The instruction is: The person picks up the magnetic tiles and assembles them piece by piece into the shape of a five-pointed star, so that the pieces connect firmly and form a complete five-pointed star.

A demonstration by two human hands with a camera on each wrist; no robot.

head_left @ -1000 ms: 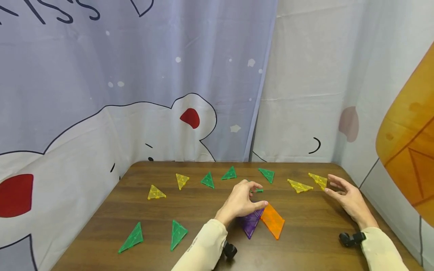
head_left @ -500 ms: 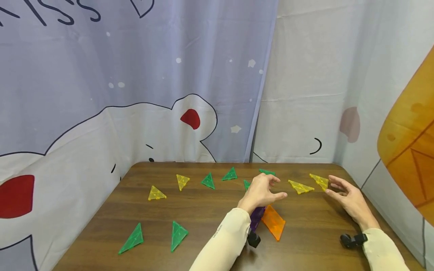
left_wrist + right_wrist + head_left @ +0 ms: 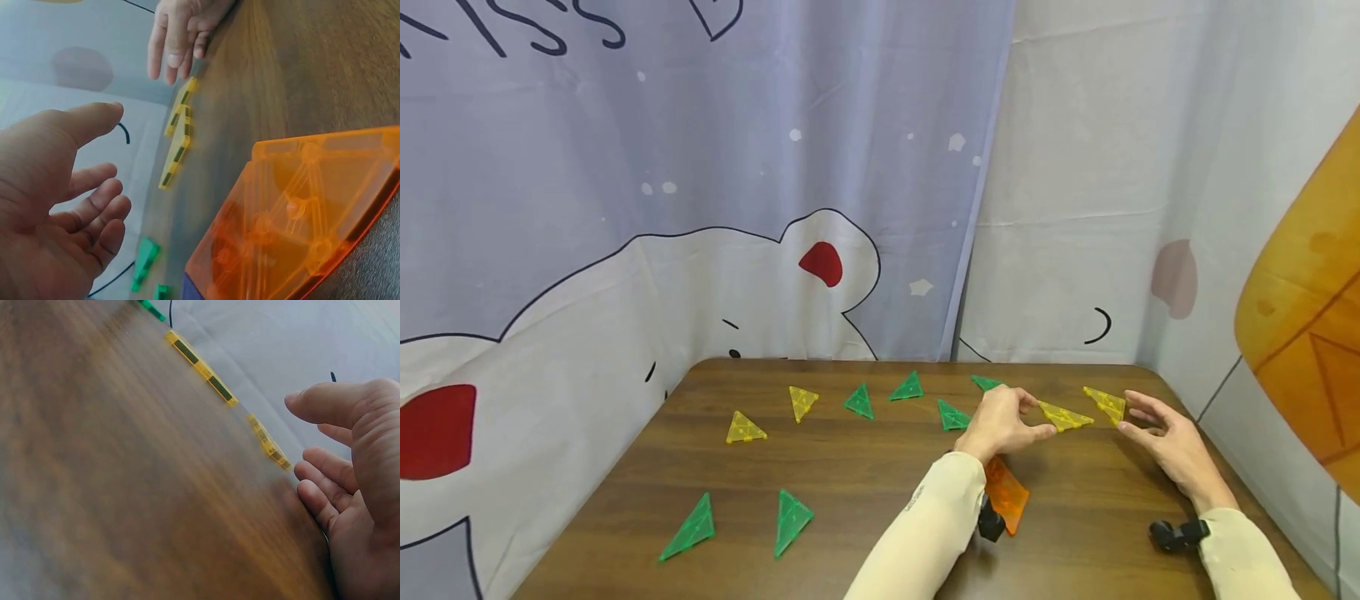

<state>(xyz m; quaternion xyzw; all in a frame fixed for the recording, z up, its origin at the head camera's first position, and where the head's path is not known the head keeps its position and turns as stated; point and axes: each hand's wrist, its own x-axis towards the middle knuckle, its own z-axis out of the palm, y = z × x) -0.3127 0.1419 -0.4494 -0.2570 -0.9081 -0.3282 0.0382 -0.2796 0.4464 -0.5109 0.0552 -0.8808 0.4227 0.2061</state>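
Largest is the printed curtain [image 3: 737, 167], which fills the upper part of the frame. Below it spreads one brown desk [image 3: 647, 492], through the middle and the lower part. Two arms in cream sleeves [image 3: 917, 533] enter from the lower edge, one near the centre and one at the lower right, and each wrist carries one black camera [image 3: 991, 520].

The left hand [image 3: 1002, 425], right of the centre, has its thumb well apart from the loosely bent fingers and has hold of nothing. The right hand [image 3: 1171, 448], at the right side, is likewise parted between thumb and fingers, and its grasp contains nothing.

One orange piece [image 3: 1011, 500] lies under the left forearm, partly covered by it. Of one purple piece [image 3: 191, 289], only a small corner shows in the left wrist view, at the lower edge, beside the orange one.

The green triangles [image 3: 792, 522] are six: two at the lower left, four in a loose group around the middle of the frame. The yellow triangles [image 3: 1065, 417] are four: two left of the centre, two at the right, between the hands. Of this right pair, one is just beside each hand; whether fingertips touch them, I cannot tell.
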